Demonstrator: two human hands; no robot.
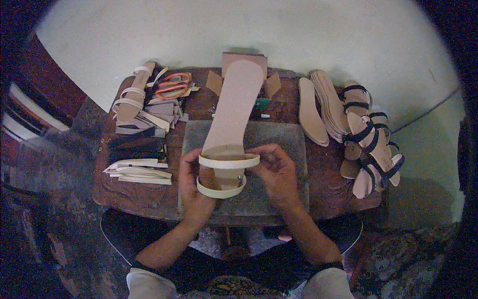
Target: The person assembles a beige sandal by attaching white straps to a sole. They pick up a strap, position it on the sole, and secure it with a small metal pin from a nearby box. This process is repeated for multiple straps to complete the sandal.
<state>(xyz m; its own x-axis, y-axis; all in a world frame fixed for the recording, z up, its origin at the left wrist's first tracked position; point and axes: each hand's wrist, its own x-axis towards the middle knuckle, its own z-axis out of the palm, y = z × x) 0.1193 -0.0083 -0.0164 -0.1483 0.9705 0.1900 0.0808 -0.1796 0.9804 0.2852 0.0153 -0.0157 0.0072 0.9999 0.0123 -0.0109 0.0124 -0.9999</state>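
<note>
A beige sandal sole (234, 104) with two cream straps across its near end is held up over the middle of the table, its plain end pointing away from me. My left hand (193, 187) grips the sole's left edge beside the straps. At the right end of the upper strap (229, 162), my right hand (275, 172) pinches with thumb and fingers. The lower strap (221, 191) loops round the near tip. Beneath lies a dark grey mat (294, 199) on the carved wooden table (144, 199).
Left: a strapped sandal (134, 102), orange-handled scissors (174, 85), grey strips (164, 110), black strips (134, 144) and cream strips (139, 172). Right: bare soles (326, 104) and several black-strapped sandals (371, 139). An open cardboard box (229, 57) stands behind, near the pale wall (239, 25).
</note>
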